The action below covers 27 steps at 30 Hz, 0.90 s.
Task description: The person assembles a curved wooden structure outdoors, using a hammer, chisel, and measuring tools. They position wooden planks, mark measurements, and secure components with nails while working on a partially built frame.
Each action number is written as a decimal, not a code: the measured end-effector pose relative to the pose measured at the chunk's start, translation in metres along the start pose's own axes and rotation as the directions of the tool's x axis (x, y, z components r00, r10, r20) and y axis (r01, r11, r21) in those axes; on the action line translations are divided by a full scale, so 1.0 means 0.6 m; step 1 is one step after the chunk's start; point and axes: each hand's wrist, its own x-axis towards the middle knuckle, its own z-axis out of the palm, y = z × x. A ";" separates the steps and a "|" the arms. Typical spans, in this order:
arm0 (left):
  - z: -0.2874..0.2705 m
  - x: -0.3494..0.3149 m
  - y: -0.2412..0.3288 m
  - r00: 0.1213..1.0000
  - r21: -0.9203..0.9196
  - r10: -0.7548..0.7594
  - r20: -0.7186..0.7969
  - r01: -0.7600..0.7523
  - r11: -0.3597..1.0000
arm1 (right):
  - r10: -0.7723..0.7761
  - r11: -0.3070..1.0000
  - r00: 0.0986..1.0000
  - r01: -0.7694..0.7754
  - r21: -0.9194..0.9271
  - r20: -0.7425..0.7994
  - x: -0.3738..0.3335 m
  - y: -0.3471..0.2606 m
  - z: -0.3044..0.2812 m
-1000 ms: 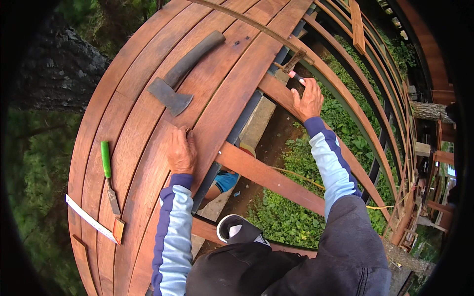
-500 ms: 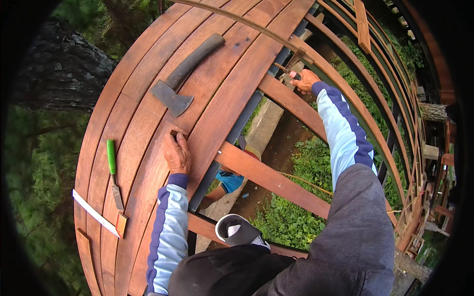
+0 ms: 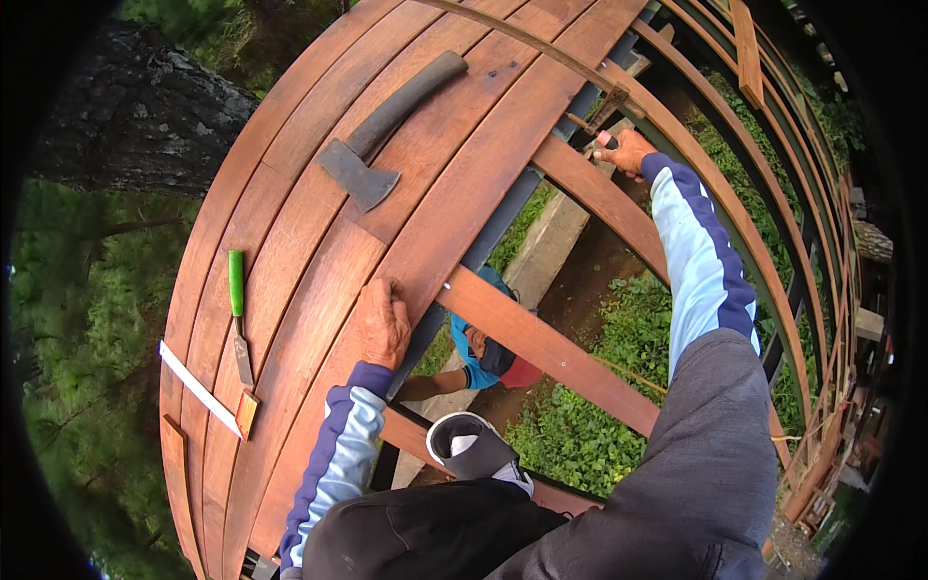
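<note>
My left hand rests on the reddish wooden planks, its fingers bent and drawn together; whatever may lie beneath them is hidden. Out to the right, my right hand grips the pink-and-black handle of a rusty metal clamp. That clamp sits by a curved wooden strip and the end of a wooden crosspiece. Up and left of my left hand lies an axe with a dark handle. A green-handled knife lies on the planks farther left.
Beside the knife are a white strip and a small wood block. Between the crosspieces, open gaps drop to plants and a concrete beam. A person in blue is below. A tree trunk stands left.
My left hand has slid back from the plank's end toward the right-hand plank. My right hand stays at the clamp. The person below has come further into view. The whole view has shifted slightly.
</note>
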 end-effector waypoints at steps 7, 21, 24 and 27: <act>0.000 -0.005 -0.008 0.980 0.213 0.177 0.088 -0.192 0.958 | -0.129 0.972 0.980 0.095 -0.217 -0.149 -0.008 0.000 0.009; 0.002 -0.001 -0.003 0.979 0.248 0.184 0.093 -0.202 0.948 | -0.080 0.962 0.970 0.014 0.272 0.231 0.015 0.014 -0.022; 0.001 0.001 -0.003 0.980 0.242 0.178 0.088 -0.194 0.951 | -0.029 0.984 0.974 -0.012 0.179 0.223 0.027 0.014 -0.010; 0.005 0.002 -0.002 0.982 0.228 0.171 0.080 -0.185 0.956 | -0.067 0.998 0.996 0.068 0.009 -0.064 0.023 0.016 0.015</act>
